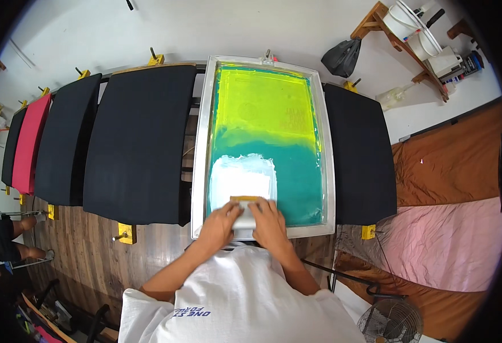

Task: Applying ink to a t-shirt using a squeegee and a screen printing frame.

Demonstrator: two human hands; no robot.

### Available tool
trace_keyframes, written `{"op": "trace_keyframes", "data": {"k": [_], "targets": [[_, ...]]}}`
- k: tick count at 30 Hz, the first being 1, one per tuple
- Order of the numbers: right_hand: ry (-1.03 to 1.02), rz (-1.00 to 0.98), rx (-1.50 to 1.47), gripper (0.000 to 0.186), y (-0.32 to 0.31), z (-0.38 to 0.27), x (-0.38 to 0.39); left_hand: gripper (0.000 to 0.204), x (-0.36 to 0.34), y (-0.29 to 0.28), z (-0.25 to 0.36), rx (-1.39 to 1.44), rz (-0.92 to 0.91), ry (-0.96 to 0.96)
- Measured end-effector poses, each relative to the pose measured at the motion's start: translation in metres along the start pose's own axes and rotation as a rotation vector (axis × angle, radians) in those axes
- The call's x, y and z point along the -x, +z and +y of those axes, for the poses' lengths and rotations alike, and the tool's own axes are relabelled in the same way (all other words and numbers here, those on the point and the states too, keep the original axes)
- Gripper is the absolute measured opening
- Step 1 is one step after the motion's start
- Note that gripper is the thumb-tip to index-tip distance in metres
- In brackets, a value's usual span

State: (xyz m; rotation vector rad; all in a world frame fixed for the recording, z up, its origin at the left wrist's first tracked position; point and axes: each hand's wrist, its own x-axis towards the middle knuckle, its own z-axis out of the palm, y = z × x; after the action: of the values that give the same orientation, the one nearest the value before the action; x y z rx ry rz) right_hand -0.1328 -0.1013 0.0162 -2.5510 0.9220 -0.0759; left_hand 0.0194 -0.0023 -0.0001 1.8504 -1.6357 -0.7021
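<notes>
Both my hands grip a squeegee [246, 198] at the near end of a screen-printing frame [201, 154]. My left hand [222, 220] is closed on its left side and my right hand [269, 219] on its right side. Fingers and thumbs cover much of the tool; a tan edge and part of a pale body show between them. White ink [236, 171] lies on the mesh just beyond the squeegee, in a rough block with ragged edges. The far half of the screen is bright yellow-green [262, 103], and teal emulsion [297, 177] shows around the white.
Black fabric-covered boards [139, 143] stand left of the frame, with a pink one [31, 143] among them. Another black board [358, 154] is close on the right. Yellow clamps [126, 233] jut from the ends. A fan [390, 321] stands near right; a shelf holds white buckets [402, 22].
</notes>
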Motion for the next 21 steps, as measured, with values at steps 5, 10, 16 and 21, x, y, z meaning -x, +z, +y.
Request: {"op": "trace_keyframes", "data": {"k": [5, 10, 16, 21], "targets": [[0.027, -0.117, -0.025, 0.047, -0.014, -0.009, 0.022, 0.058, 0.021, -0.005, 0.018, 0.074, -0.082, -0.066], [0.016, -0.088, 0.035, 0.045, -0.031, 0.007, -0.041, 0.047, -0.038, -0.021, -0.001, 0.046, 0.057, -0.03], [-0.059, 0.004, 0.037, 0.042, -0.005, 0.026, -0.06, 0.05, -0.054, -0.01, -0.014, 0.0, 0.095, -0.043], [-0.067, -0.019, 0.003, 0.047, 0.0, 0.002, 0.005, 0.06, 0.007, 0.007, 0.007, -0.093, -0.045, -0.083]]}}
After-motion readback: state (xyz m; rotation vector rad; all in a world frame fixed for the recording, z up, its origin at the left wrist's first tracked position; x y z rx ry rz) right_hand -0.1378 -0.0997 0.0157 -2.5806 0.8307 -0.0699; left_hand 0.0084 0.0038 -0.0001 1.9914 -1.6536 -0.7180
